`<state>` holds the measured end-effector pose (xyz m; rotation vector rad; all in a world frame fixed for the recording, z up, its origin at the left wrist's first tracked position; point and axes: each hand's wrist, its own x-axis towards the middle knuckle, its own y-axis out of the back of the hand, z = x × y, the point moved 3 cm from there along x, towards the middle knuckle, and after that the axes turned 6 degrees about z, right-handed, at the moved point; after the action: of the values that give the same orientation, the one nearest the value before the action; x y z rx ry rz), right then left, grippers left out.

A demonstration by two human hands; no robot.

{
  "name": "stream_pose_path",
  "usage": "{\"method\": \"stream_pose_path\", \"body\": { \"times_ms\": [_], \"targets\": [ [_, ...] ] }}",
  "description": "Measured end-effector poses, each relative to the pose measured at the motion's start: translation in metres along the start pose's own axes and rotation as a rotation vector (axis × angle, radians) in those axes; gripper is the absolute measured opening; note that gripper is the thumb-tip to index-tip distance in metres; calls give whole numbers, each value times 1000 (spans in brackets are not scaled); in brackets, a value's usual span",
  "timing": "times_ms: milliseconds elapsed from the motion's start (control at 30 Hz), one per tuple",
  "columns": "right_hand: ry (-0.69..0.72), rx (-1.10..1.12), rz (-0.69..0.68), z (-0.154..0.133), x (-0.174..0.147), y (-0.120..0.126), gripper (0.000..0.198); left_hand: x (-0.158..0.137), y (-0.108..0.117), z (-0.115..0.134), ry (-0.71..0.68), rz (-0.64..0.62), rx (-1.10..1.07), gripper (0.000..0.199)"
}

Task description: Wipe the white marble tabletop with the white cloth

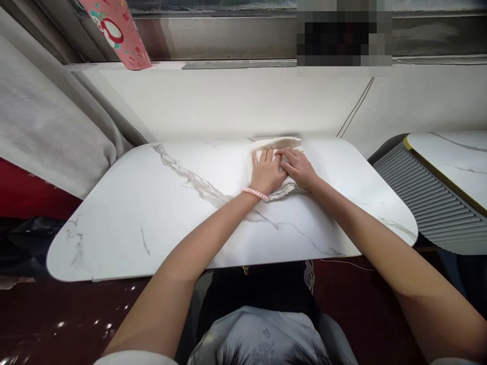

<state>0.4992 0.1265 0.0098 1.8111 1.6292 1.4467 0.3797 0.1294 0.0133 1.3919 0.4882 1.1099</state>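
Observation:
A cream-white cloth [280,144] lies folded on a white marble-patterned tabletop [125,213], close to its back edge. My left hand [268,171] presses flat on the cloth with its fingers spread, and a pink coiled band [255,193] circles the wrist. My right hand [300,167] rests palm down on the cloth's right part, fingers stretched out towards the left hand and touching or overlapping it. The parts of the cloth under both palms are hidden.
A grey-white curtain [49,106] hangs at the left, beside a pink patterned object [122,35] on the windowsill. A thin cable [355,107] runs down the wall behind the table. A ribbed cabinet [426,187] with a marble-patterned top stands at the right.

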Motion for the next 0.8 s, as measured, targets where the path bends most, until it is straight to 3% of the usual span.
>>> {"method": "stream_pose_path", "body": {
  "times_ms": [233, 433, 600, 800],
  "targets": [
    [-4, -36, 9, -63, -74, 11, 41, -85, 28, 18, -95, -16, 36, 55],
    [-16, -64, -10, -117, -113, 5, 43, -140, 49, 8, -178, -56, 43, 58],
    [1, -50, -13, -137, -107, -8, 43, -147, 57, -12, -173, -81, 86, 57],
    [3, -28, 11, -136, -75, -30, 44, -127, 58, -40, -158, -109, 94, 55]
  ]
}}
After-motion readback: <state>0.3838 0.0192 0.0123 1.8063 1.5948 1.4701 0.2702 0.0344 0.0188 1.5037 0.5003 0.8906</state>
